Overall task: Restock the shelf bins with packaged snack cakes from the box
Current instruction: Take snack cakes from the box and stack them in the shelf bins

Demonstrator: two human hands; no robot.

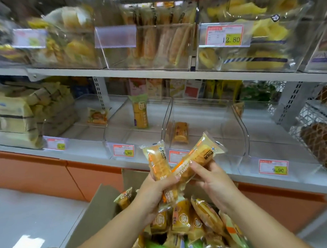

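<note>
Gripping crossed snack cakes (156,161), the left hand (154,193) and right hand (215,183) each clasp one above the box (100,203).

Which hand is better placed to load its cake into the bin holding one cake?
Probably right: the right hand holds a tilted cake before that bin; the left hand holds a near-upright cake further left.

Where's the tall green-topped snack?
In the head view the tall snack stands in a clear bin on the lower shelf, left of centre, between a small orange packet and a lone snack cake.
</note>
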